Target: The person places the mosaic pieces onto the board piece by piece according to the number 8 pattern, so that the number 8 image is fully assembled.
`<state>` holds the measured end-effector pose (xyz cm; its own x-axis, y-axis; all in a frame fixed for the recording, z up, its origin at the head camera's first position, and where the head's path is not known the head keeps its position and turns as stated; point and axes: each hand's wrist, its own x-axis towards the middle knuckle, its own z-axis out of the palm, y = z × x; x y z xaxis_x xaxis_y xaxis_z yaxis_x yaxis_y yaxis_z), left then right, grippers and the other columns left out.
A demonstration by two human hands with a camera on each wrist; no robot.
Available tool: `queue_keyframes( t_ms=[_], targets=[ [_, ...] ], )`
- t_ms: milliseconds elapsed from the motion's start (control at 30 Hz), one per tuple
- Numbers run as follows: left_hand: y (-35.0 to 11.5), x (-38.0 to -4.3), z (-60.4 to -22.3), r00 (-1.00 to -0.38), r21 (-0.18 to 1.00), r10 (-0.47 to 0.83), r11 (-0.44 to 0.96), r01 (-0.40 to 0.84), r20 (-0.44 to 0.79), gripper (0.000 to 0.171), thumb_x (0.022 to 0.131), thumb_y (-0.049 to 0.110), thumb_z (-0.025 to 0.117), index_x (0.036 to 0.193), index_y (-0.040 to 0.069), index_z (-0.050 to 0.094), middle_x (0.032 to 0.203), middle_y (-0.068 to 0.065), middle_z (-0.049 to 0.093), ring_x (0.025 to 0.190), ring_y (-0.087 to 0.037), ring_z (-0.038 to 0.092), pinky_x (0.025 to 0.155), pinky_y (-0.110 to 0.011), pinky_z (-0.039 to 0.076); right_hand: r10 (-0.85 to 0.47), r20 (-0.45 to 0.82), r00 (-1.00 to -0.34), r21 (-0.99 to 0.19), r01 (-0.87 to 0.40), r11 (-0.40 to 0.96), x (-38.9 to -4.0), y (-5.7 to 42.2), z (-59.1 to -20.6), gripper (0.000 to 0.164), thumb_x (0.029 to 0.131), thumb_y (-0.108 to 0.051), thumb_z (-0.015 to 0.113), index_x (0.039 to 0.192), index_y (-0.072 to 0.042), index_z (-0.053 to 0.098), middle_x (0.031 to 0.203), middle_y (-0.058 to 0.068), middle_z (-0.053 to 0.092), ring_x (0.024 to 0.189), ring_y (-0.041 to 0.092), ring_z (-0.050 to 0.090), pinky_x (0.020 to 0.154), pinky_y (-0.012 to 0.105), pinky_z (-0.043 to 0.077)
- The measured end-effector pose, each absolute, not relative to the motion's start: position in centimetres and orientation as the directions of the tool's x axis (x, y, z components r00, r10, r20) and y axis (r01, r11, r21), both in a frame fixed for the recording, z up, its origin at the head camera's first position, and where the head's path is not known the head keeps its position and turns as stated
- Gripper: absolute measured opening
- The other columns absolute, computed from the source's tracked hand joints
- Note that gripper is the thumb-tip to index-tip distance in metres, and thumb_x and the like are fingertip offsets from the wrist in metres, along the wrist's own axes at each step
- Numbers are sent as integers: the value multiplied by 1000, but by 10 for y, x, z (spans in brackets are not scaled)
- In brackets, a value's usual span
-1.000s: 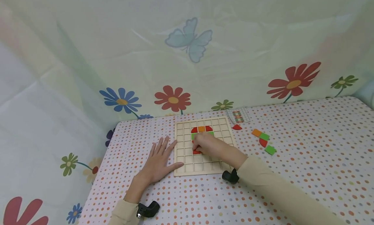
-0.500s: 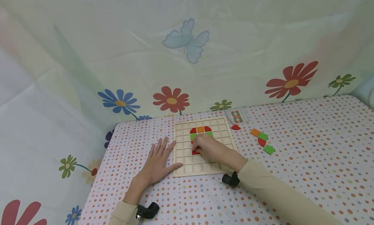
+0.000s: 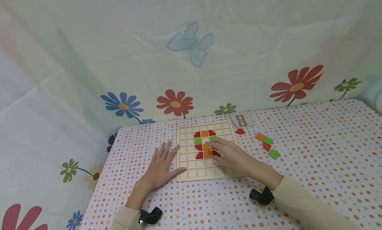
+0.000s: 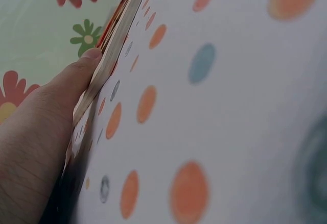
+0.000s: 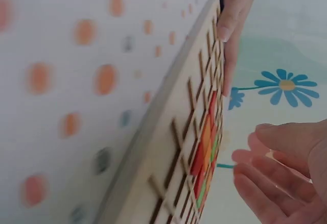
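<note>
A pale wooden grid board (image 3: pixel 191 173) lies on the table, with red quarter-round, orange square and green square pieces set in its cells. My right hand (image 3: pixel 231 153) hovers over the board's right half, covering some cells. In the right wrist view its loosely bent fingers (image 5: pixel 260 191) and thumb stand apart from the board with nothing between them. An orange square (image 3: pixel 208 154) sits between two red pieces in the lowest filled row. My left hand (image 3: pixel 159 165) rests spread at the board's left side; its thumb (image 4: pixel 76 76) touches the board edge.
Right of the board lie a loose red piece (image 3: pixel 240 131), an orange square (image 3: pixel 260 136), two green pieces (image 3: pixel 274 154) and another red piece (image 3: pixel 267 146). A pattern card (image 3: pixel 241 119) lies beyond the board's far right corner. A flowered curtain (image 3: pixel 134 67) hangs behind the table.
My right hand has let go of a piece on the board, opened its fingers and drawn back right, baring orange squares and red pieces below. The left hand has stayed in place.
</note>
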<state>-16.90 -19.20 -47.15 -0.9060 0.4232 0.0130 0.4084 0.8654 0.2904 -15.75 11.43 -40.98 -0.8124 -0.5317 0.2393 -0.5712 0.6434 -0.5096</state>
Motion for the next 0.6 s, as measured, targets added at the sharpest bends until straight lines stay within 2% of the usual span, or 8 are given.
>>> queue_keyframes(
  t_ms=[100, 300, 433, 600],
  targets=[
    [-192, -169, -471, -907, 292, 422, 868, 402, -6, 93, 96, 70, 56, 169, 25, 20, 176, -10, 6, 162, -32, -1, 129, -57, -1, -484, 280, -829, -495, -557, 667, -151, 136, -412, 40, 94, -5, 78, 133, 0, 68, 127, 14, 66, 112, 32, 66, 91, 46, 61],
    [-192, -169, -471, -907, 295, 421, 866, 404, 6, 92, 97, 69, 57, 169, 24, 22, 176, -11, 8, 162, -34, 1, 129, -58, 1, -299, 309, -903, -556, -426, 714, -158, 192, -417, 27, 92, 1, 77, 118, 3, 74, 117, 20, 68, 109, 42, 67, 87, 58, 59],
    [-192, -169, -470, -909, 290, 416, 870, 399, 1, 93, 97, 69, 56, 169, 24, 21, 176, -11, 7, 162, -33, 0, 129, -56, 0, -173, 277, -945, -576, -307, 757, -170, 226, -427, 31, 88, 5, 79, 118, 8, 72, 114, 27, 65, 102, 47, 65, 84, 61, 57],
    [-191, -169, -469, -905, 300, 425, 861, 412, 23, 92, 97, 68, 57, 169, 21, 24, 175, -14, 11, 162, -36, 3, 129, -59, 3, -104, 197, -975, -575, -200, 793, -180, 254, -436, 36, 88, 5, 78, 121, 15, 67, 116, 34, 61, 103, 52, 64, 86, 63, 57]
  ],
)
